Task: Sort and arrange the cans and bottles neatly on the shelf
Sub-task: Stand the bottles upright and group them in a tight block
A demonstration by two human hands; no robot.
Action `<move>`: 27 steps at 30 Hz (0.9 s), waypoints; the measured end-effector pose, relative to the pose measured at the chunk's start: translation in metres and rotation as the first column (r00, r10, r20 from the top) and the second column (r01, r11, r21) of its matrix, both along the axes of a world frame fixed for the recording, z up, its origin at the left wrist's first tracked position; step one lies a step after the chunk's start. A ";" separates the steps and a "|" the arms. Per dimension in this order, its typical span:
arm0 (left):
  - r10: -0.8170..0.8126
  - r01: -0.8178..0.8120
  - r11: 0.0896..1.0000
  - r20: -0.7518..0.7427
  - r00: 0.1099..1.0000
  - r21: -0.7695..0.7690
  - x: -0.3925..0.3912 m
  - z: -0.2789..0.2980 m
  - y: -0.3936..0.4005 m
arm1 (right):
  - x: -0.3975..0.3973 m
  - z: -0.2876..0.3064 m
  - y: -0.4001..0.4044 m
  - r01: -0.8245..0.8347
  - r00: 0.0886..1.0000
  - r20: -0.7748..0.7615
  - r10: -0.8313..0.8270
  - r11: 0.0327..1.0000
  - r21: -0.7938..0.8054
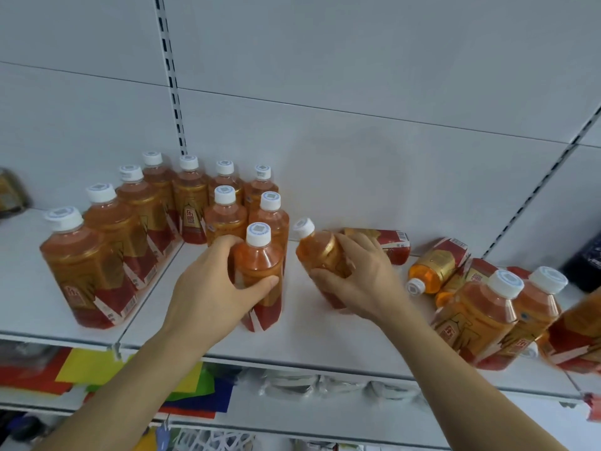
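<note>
We see a white shelf (309, 333) carrying orange-tea bottles with white caps. At left, ten standing bottles (192, 203) form rows: a diagonal of four, then six behind and to the right. At right, three more stand (478, 320), the outermost cut by the frame edge. Three bottles lie on their sides (435, 265) near the back, one (393, 244) behind the right hand. Our left hand (208, 288) has its grip clamped round an upright bottle (260, 271) at the front of the rightmost row. Our right hand (361, 278) has its grip closed on a tilted bottle (320, 249), cap leaning left, just beside the first.
</note>
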State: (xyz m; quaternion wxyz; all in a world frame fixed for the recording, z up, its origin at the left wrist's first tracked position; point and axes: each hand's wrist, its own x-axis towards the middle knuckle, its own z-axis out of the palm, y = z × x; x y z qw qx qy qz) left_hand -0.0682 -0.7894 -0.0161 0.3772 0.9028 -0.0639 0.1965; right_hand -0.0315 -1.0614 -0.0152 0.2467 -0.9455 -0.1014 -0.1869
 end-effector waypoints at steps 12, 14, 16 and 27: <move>0.121 -0.121 0.993 0.011 0.993 0.008 -0.004 0.000 0.004 | -0.018 -0.023 0.041 0.005 0.986 -0.155 0.061 0.919 0.395; 0.105 -0.105 0.994 0.017 0.994 0.020 -0.005 0.001 0.000 | -0.019 -0.020 0.037 -0.004 0.988 -0.145 0.046 0.960 0.278; 0.111 -0.119 0.991 0.116 0.987 0.067 -0.007 0.004 -0.003 | -0.021 -0.018 0.030 -0.026 0.989 -0.142 0.049 0.987 0.160; -0.335 0.191 0.935 0.563 0.756 0.300 -0.007 0.047 -0.079 | -0.061 0.048 -0.025 0.185 0.983 0.093 -0.161 0.902 -0.391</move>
